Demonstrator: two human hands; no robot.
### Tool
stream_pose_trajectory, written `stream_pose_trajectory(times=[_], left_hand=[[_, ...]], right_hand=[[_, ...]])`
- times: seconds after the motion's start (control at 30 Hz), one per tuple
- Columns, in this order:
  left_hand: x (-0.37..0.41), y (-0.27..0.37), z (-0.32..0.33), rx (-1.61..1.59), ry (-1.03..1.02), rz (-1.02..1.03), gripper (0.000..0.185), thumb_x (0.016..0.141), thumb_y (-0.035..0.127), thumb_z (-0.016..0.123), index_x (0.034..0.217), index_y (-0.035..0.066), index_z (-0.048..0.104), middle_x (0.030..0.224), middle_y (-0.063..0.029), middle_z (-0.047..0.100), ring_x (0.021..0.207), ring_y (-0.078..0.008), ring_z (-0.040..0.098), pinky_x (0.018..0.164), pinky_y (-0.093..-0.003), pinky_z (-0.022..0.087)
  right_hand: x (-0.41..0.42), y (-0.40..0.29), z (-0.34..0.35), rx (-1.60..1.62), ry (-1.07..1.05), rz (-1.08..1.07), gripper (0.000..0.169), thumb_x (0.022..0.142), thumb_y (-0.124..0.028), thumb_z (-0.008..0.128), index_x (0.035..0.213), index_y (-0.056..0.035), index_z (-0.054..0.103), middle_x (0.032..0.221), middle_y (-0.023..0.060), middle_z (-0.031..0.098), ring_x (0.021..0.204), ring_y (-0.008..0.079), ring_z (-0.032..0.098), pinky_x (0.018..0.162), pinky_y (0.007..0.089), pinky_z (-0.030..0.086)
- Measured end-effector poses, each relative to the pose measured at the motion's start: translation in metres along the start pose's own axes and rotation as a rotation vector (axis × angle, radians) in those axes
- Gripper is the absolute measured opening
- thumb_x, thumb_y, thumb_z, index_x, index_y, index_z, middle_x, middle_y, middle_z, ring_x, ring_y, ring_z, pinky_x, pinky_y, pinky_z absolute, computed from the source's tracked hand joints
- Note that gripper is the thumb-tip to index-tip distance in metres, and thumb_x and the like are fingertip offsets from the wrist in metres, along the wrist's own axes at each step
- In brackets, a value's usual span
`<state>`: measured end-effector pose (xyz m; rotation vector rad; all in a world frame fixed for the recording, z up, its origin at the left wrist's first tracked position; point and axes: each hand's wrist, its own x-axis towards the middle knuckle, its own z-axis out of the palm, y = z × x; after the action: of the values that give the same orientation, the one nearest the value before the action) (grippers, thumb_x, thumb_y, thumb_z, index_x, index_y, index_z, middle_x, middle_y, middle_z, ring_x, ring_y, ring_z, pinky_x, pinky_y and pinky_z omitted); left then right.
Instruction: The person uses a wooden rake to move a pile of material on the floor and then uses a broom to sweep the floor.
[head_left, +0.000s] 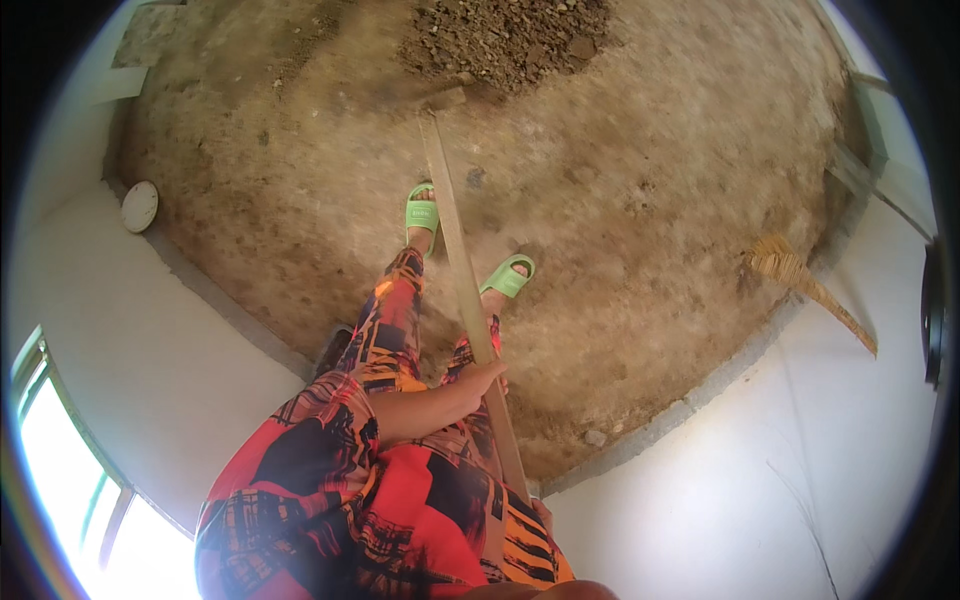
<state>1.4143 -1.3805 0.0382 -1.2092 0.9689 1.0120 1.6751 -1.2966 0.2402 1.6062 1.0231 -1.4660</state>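
Observation:
A long wooden handle (465, 289) slants from beside my waist, between my feet, to the floor ahead. At its far end a short crosswise head (444, 99), blurred, meets the dirt floor; it could be a hoe or a scraper. My left hand (484, 381) grips the lower part of the handle in front of my legs. Close to the near end, my right hand (541, 514) is wrapped on the handle, mostly hidden by it and my clothing. Just beyond the head lies a heap of loose soil and stones (517, 45).
Green slides (422, 214) are on my feet. A straw broom (780, 262) leans against the right white wall (675, 510). By the left wall stands a round white lid-like object (140, 207). A dark object (334, 349) sits behind my leg. A bright window (67, 457) is at lower left.

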Motion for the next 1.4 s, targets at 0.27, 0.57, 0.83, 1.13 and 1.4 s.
stream_pose_trajectory(times=[0.27,0.57,0.83,1.13,1.4], left_hand=[[0.017,0.014,-0.008,-0.065,-0.045,0.101,0.013,0.077,0.018,0.06,0.075,0.009,0.052,0.063,-0.0052,0.055,0.056,-0.0203,0.056,0.05,-0.037,0.048],[0.032,0.018,-0.016,-0.073,-0.032,0.084,0.012,0.077,0.016,0.061,0.077,0.006,0.054,0.063,-0.0071,0.056,0.056,-0.0213,0.056,0.05,-0.0365,0.048],[0.047,0.035,-0.02,-0.103,-0.05,0.109,0.016,0.077,0.018,0.063,0.076,0.005,0.054,0.06,-0.007,0.055,0.051,-0.0217,0.056,0.046,-0.0374,0.048],[0.062,0.056,-0.028,-0.107,-0.053,0.289,0.019,0.076,0.02,0.063,0.073,0.005,0.054,0.057,-0.007,0.054,0.049,-0.0205,0.055,0.044,-0.0341,0.047],[0.048,0.095,-0.017,-0.019,0.03,0.233,0.017,0.076,0.019,0.062,0.081,0.007,0.051,0.061,-0.0071,0.053,0.052,-0.0203,0.054,0.049,-0.0346,0.048]], right_hand=[[0.012,-0.017,0.009,-0.06,0.047,-0.084,0.025,0.079,-0.024,0.063,0.086,-0.0008,0.061,0.066,0.002,0.058,0.061,0.0072,0.048,0.056,0.0248,0.04],[-0.007,-0.067,0.017,-0.174,0.078,-0.091,0.024,0.08,-0.024,0.062,0.084,-0.0003,0.059,0.066,0.0023,0.057,0.061,0.0071,0.048,0.055,0.0252,0.04],[0.02,-0.075,0.035,-0.073,0.059,-0.036,0.025,0.081,-0.025,0.059,0.08,0.0002,0.058,0.061,0.0023,0.054,0.053,0.0081,0.049,0.047,0.0247,0.04],[0.054,-0.079,0.045,-0.128,0.001,-0.04,0.035,0.08,-0.033,0.063,0.078,0.0013,0.056,0.062,0.0027,0.055,0.057,0.0099,0.05,0.05,0.0254,0.04],[0.091,-0.058,0.045,-0.117,0.03,-0.212,0.026,0.079,-0.027,0.06,0.081,-0.0009,0.058,0.059,0.0044,0.055,0.047,0.0113,0.051,0.043,0.0256,0.04]])
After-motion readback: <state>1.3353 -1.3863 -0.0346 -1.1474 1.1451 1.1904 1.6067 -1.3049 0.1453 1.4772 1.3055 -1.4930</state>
